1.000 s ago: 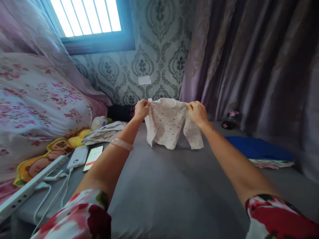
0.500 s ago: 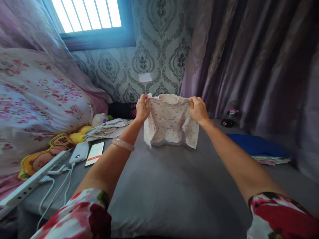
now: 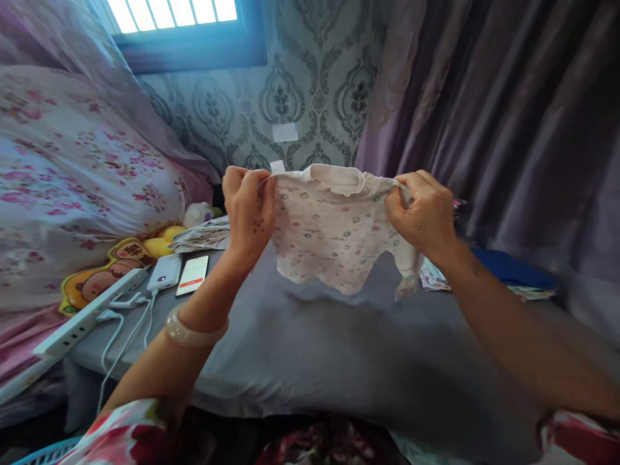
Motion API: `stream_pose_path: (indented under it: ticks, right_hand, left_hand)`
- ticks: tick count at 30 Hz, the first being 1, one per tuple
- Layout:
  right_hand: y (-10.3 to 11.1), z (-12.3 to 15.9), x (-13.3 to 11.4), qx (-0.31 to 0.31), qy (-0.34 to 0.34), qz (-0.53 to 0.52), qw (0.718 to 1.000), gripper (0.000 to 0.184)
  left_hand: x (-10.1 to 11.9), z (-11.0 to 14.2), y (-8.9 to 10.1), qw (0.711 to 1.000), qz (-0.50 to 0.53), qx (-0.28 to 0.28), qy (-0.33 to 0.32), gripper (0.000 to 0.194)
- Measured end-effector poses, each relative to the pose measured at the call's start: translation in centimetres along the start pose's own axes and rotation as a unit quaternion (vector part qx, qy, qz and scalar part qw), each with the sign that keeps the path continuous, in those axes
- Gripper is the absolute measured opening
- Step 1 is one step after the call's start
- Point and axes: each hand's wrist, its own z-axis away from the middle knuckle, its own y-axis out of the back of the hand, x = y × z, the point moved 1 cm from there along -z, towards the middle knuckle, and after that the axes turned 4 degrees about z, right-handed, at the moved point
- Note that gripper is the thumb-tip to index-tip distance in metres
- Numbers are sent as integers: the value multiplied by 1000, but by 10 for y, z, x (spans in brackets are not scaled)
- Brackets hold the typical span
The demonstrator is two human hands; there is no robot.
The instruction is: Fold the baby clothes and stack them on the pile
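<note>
Two hands share one small, pale, long-sleeved fabric top with a scattered pastel print (image 3: 329,236). In the head view, it has come nearer to the wearer since half a second ago; spread in the air, it seems well controlled for handling. The left hand (image 3: 248,210) pinches one shoulder, just beside a small white tag (image 3: 277,166); the right hand (image 3: 426,213) pinches the other. The neckline lies between the grips, and the body hangs below them, over the grey cloth-covered surface (image 3: 290,355).
</note>
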Motion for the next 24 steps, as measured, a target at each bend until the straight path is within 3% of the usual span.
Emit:
stream_pose_path:
  ticks: [4, 7, 11, 14, 17, 20, 24]
  right_hand:
    - [23, -7, -8, -1, 20, -11, 1000, 24]
    - [12, -13, -6, -23, 15, -11, 1000, 21]
    - [-48, 0, 8, -129, -26, 15, 991, 21]
    - [-103, 29, 18, -233, -63, 50, 969, 24]
    - [-146, 60, 21, -301, -76, 71, 948, 28]
    - [-172, 81, 22, -337, -86, 83, 934, 32]
    - [-194, 93, 25, -361, -93, 98, 923, 33]
  left_hand:
    - [11, -8, 24, 999, -22, 13, -40, 9]
    - [-2, -12, 13, 998, -36, -17, -48, 9]
    - [-46, 12, -34, 989, -82, -121, -15, 16]
    - [-82, 53, -79, 964, -129, -227, 41, 26]
    - [-110, 94, -116, 932, -167, -309, 87, 30]
    - [-127, 121, -139, 906, -209, -351, 110, 32]
    - [-137, 135, -154, 897, -222, -369, 105, 32]
